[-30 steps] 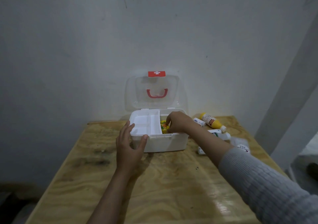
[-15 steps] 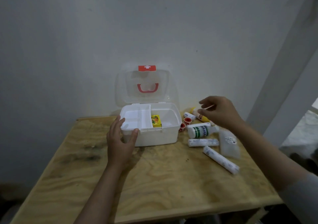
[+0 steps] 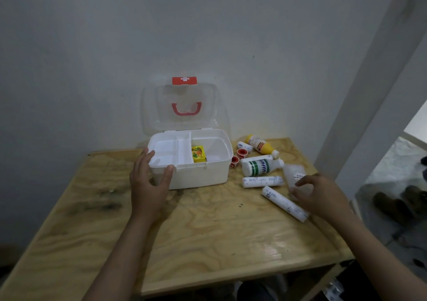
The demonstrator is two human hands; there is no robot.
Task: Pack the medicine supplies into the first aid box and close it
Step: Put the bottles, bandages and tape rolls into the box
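The white first aid box [image 3: 203,175] stands open at the back of the table, its clear lid [image 3: 182,108] upright with a red handle. A small yellow packet [image 3: 198,154] lies inside, beside the white tray insert. My left hand [image 3: 147,180] grips the box's front left corner. To the right lie a white bottle with green stripes [image 3: 261,166], a yellow bottle [image 3: 261,145], two white bandage rolls [image 3: 262,181] [image 3: 284,203], red tape rolls [image 3: 242,153] and a clear plastic bag [image 3: 294,173]. My right hand [image 3: 321,199] hovers over the bag with fingers spread, holding nothing.
The wooden table [image 3: 196,231] stands against a grey wall. Its right edge lies close to the supplies. A white pillar [image 3: 369,92] rises at the right, with dark shoes [image 3: 392,206] on the floor beyond it.
My right hand left the yellow packet in the box, swung right over the supplies, then dropped toward the clear bag. My left hand stayed on the box.
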